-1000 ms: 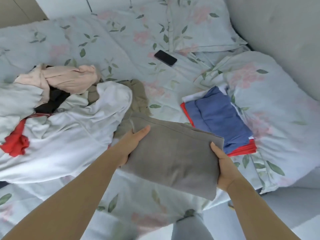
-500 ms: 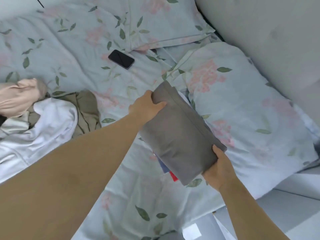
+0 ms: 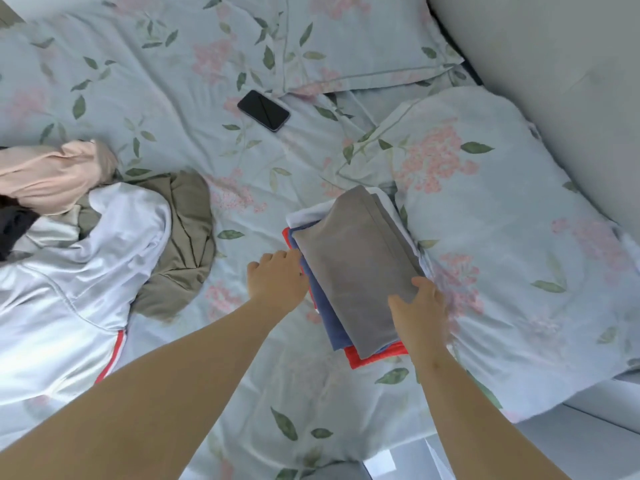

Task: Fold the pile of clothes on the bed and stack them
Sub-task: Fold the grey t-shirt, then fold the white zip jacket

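An unfolded pile of clothes (image 3: 79, 258) lies at the bed's (image 3: 214, 71) left edge. Toward the right edge, a folded grey garment (image 3: 353, 265) tops the stack (image 3: 332, 327); the left hand (image 3: 277, 282) rests open-gripped against the stack's side, the right hand (image 3: 420, 306) open-gripped on the garment's near corner.

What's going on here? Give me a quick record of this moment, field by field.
Setting: floral bed sheet
Top of stack: folded grey garment
Beneath it: blue garment, red garment, white garment
Left hand: at the stack's left edge
Right hand: resting on the grey garment's near corner
Unfolded pile: white jacket, olive garment, pink garment
Other: black phone
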### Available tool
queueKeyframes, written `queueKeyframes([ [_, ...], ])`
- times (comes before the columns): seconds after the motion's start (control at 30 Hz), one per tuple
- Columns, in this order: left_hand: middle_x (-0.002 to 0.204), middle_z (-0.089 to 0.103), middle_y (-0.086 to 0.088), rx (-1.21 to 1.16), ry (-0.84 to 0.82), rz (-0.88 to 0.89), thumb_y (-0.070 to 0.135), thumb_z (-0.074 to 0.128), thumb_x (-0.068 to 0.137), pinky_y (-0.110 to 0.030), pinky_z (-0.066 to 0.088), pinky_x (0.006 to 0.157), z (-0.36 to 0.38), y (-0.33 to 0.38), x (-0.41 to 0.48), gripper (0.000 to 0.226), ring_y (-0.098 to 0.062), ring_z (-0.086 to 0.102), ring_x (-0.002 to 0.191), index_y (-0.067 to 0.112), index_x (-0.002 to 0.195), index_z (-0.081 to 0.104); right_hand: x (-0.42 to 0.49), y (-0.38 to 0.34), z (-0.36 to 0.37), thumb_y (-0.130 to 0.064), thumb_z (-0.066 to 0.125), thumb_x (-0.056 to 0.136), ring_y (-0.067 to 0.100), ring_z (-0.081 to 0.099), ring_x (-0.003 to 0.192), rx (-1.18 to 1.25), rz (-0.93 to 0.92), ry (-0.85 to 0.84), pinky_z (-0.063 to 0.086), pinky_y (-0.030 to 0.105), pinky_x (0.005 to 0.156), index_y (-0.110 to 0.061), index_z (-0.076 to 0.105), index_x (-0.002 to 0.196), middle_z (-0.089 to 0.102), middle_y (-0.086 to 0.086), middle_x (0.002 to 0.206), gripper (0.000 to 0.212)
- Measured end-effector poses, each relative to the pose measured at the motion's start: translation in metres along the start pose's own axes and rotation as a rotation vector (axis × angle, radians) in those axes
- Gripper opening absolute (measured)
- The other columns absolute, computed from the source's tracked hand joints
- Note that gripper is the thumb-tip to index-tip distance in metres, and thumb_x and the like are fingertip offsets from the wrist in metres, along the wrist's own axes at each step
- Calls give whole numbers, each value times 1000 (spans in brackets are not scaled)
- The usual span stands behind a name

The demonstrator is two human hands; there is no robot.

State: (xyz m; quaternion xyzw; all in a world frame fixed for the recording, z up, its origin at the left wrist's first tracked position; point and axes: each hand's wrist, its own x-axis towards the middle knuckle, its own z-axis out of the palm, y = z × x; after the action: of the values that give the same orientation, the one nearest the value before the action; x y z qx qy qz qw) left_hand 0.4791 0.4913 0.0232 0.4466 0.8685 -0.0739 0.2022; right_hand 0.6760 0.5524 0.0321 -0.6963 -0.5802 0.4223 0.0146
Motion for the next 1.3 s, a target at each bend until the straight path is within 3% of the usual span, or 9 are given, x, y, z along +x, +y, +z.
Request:
queueKeyframes([
  [0.3, 116, 58, 4, -141, 71, -101, 37, 42, 95, -31, 33, 91, -8, -92, -59, 38, -19, 51, 110, 25, 131, 42, -59, -57, 49, -28, 56, 90, 27, 41, 126, -253, -288, -155, 39, 42, 102, -16, 42, 136, 44, 5, 139, 50],
  [0.53, 121, 57, 4, -219, 134, -196, 36, 43, 94, -32, 33, 92, 2, -205, -124, 36, -20, 50, 113, 24, 129, 43, -140, -99, 138, -23, 57, 86, 26, 48, 117, -328, -441, -234, 42, 36, 94, -16, 48, 129, 49, 5, 130, 44],
  [0.93, 124, 56, 5, -302, 78, -270, 33, 44, 94, -32, 35, 95, 42, -409, -222, 36, -19, 50, 115, 24, 129, 43, -285, -132, 299, -28, 53, 89, 25, 45, 119, -450, -447, -388, 41, 41, 99, -20, 43, 133, 42, 4, 135, 46],
  [1.07, 125, 56, 4, -358, 64, -283, 33, 45, 94, -30, 35, 93, 51, -447, -235, 37, -19, 49, 114, 25, 130, 43, -308, -133, 329, -30, 53, 89, 24, 44, 120, -487, -426, -421, 39, 36, 96, -21, 42, 133, 41, 4, 137, 46],
  [1.3, 124, 55, 4, -421, 9, -263, 32, 46, 94, -29, 34, 92, 66, -483, -221, 37, -18, 48, 114, 24, 130, 43, -301, -146, 360, -28, 53, 89, 24, 49, 115, -501, -360, -418, 42, 42, 98, -19, 42, 132, 42, 5, 135, 45],
])
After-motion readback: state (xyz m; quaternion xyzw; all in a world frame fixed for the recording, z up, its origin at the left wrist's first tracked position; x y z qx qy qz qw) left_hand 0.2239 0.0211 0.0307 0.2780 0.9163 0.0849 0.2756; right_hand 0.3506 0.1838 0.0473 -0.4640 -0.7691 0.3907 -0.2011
